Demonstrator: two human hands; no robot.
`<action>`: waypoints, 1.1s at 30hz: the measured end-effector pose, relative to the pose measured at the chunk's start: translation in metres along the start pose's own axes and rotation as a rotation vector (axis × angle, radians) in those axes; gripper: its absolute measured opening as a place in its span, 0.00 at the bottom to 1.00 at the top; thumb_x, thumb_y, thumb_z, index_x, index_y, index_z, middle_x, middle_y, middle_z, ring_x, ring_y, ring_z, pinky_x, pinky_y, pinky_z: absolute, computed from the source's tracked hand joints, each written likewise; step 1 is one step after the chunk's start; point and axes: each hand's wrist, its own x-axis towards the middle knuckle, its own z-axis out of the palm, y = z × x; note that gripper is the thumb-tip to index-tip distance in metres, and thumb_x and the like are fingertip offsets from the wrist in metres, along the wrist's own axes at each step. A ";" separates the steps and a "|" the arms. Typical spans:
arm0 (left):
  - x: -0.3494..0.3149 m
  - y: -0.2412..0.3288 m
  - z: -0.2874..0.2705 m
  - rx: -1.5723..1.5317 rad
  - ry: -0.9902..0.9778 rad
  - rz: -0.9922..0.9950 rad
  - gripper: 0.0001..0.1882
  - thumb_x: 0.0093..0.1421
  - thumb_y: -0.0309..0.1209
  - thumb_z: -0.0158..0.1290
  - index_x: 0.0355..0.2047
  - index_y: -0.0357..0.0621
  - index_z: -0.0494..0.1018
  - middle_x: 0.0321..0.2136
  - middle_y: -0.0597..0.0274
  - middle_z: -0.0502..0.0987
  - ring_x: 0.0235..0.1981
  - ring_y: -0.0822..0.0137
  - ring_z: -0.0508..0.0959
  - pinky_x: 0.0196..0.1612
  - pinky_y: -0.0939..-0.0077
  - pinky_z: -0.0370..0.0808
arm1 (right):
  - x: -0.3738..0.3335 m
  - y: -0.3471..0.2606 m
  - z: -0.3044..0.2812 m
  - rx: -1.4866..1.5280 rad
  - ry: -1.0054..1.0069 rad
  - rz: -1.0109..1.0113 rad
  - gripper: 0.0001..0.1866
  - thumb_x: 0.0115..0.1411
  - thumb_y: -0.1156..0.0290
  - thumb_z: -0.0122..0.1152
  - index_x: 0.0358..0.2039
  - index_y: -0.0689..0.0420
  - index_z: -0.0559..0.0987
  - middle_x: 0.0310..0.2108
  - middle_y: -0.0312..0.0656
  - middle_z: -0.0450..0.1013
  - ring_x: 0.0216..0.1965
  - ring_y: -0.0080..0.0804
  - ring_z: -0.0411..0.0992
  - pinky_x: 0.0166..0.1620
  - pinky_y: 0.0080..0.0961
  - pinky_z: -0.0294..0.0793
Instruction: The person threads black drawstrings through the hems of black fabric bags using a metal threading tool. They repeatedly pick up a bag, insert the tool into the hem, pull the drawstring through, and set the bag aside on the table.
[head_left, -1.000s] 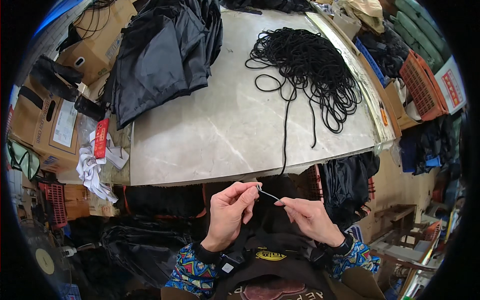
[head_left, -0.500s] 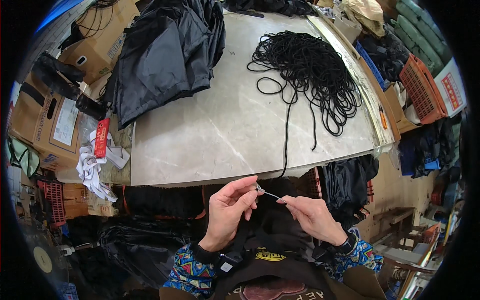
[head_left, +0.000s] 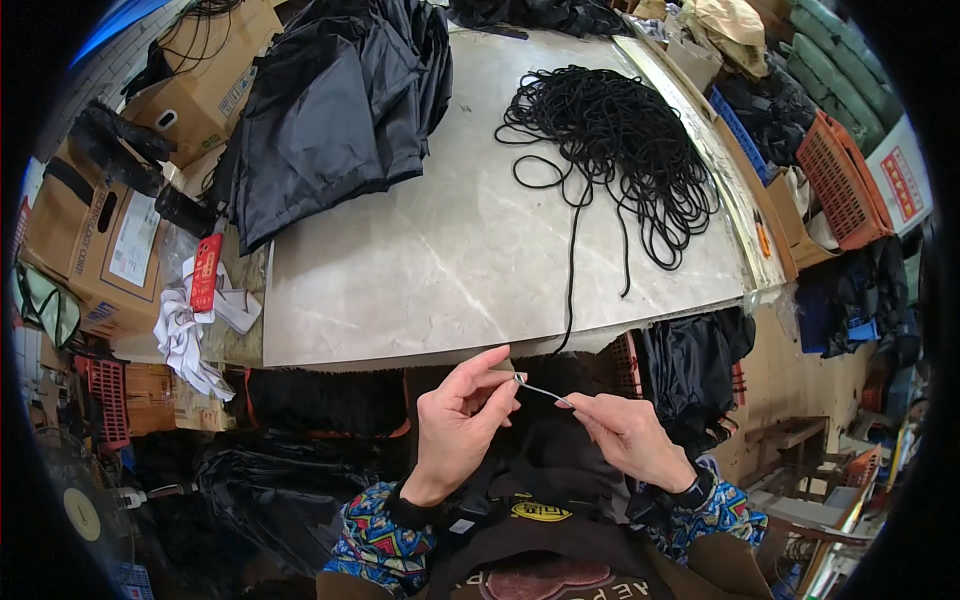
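In front of my body, just below the near edge of the table (head_left: pixel 400 270), both hands meet at a thin grey wire-like piece (head_left: pixel 541 389). My left hand (head_left: pixel 462 420) pinches its looped end between thumb and fingertips, the index finger stretched out. My right hand (head_left: pixel 632 437) grips the other end, with thumb and fingers pressed together. The short stretch between them slopes down to the right. Beyond, a big loose heap of black cord (head_left: pixel 620 150) lies on the table. One strand runs toward me and drops over the near edge; its end is hidden.
Folded black fabric (head_left: pixel 330 120) covers the table's far left. Beside it sit cardboard boxes (head_left: pixel 90 240), a red packet (head_left: pixel 205 272) and white straps (head_left: pixel 185 345). Orange crates (head_left: pixel 845 180) stand at right. Black bundles (head_left: pixel 270 490) fill the space below left.
My left hand has shifted very slightly, its wrist turning a little. The right hand keeps its grip, and the wire-like piece stays between both hands.
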 end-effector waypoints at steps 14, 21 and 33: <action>-0.001 -0.003 -0.006 -0.179 -0.077 -0.100 0.21 0.60 0.21 0.52 0.54 0.31 0.64 0.42 0.48 0.76 0.42 0.63 0.79 0.42 0.77 0.79 | 0.001 -0.003 -0.007 -0.210 -0.080 -0.075 0.20 0.52 0.81 0.56 0.48 0.57 0.74 0.21 0.43 0.63 0.20 0.40 0.67 0.23 0.31 0.68; 0.017 0.003 0.001 0.004 0.100 0.058 0.15 0.58 0.21 0.54 0.45 0.32 0.69 0.35 0.57 0.77 0.35 0.73 0.77 0.38 0.82 0.75 | 0.007 -0.004 0.008 -0.283 -0.017 -0.148 0.21 0.49 0.82 0.55 0.45 0.56 0.75 0.21 0.40 0.61 0.20 0.36 0.66 0.20 0.30 0.67; 0.120 -0.070 0.036 0.760 0.174 0.810 0.07 0.54 0.24 0.55 0.36 0.40 0.75 0.30 0.52 0.76 0.31 0.57 0.75 0.38 0.67 0.72 | 0.051 -0.087 0.002 -0.150 -0.147 -0.783 0.10 0.51 0.72 0.56 0.34 0.62 0.76 0.57 0.46 0.65 0.49 0.40 0.68 0.49 0.31 0.67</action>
